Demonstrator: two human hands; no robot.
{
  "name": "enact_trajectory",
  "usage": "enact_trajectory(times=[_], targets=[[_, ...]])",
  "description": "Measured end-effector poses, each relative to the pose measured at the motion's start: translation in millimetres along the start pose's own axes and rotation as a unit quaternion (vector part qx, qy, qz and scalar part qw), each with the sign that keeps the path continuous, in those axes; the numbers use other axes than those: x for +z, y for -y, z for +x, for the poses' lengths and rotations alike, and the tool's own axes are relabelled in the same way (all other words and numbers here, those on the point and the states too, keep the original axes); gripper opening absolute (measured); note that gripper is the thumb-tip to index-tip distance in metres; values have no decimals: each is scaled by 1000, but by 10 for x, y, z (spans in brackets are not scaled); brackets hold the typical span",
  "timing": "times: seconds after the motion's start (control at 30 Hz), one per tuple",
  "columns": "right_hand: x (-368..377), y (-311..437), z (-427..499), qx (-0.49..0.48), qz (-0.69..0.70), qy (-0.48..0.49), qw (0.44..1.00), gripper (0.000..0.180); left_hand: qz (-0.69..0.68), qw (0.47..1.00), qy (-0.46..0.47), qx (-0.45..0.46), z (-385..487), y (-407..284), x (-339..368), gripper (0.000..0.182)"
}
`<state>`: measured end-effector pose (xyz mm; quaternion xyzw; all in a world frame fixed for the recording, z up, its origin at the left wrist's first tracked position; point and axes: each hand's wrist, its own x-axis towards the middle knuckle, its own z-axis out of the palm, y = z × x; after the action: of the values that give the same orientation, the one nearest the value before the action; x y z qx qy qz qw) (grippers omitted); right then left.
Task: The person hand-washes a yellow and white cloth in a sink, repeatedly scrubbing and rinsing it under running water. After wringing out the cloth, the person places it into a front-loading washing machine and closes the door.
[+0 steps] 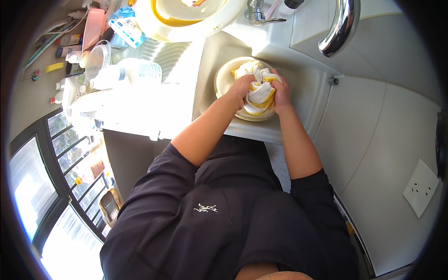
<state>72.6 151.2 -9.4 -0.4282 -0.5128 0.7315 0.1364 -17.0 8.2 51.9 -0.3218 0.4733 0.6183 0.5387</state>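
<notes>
A white and yellow cloth (260,94), bunched and twisted, is held over a cream plastic basin (224,75) that stands in the sink (304,87). My left hand (241,89) grips the cloth from its left side, fingers curled into the folds. On the cloth's right side my right hand (281,91) is closed around its edge. Both hands look wet. The cloth and the hands hide most of the basin's inside, so its contents cannot be told.
A chrome faucet (257,14) stands behind the sink, and a curved chrome pipe (339,31) hangs at upper right. A larger white and yellow basin (210,26) sits behind on the left. Bottles, a clear plastic tub (98,61) and a blue-white packet (127,28) crowd the left counter.
</notes>
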Motion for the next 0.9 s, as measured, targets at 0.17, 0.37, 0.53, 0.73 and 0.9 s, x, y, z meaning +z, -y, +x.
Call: enact_trajectory(times=[0.17, 0.37, 0.53, 0.73, 0.9], targets=[[361, 715, -974, -40, -75, 75, 994, 31, -104, 994, 26, -23, 489, -33, -248, 31], [666, 370, -645, -144, -171, -102, 969, 38, -19, 966, 229, 120, 639, 195, -328, 38], [342, 152, -122, -2, -173, -243, 955, 39, 101, 993, -33, 45, 87, -1, 51, 44], [764, 544, -1017, -53, -138, -73, 986, 37, 392, 876, 25, 280, 763, -15, -552, 31], [45, -33, -130, 61, -160, -191, 967, 40, 114, 993, 20, 37, -219, -46, 225, 31]])
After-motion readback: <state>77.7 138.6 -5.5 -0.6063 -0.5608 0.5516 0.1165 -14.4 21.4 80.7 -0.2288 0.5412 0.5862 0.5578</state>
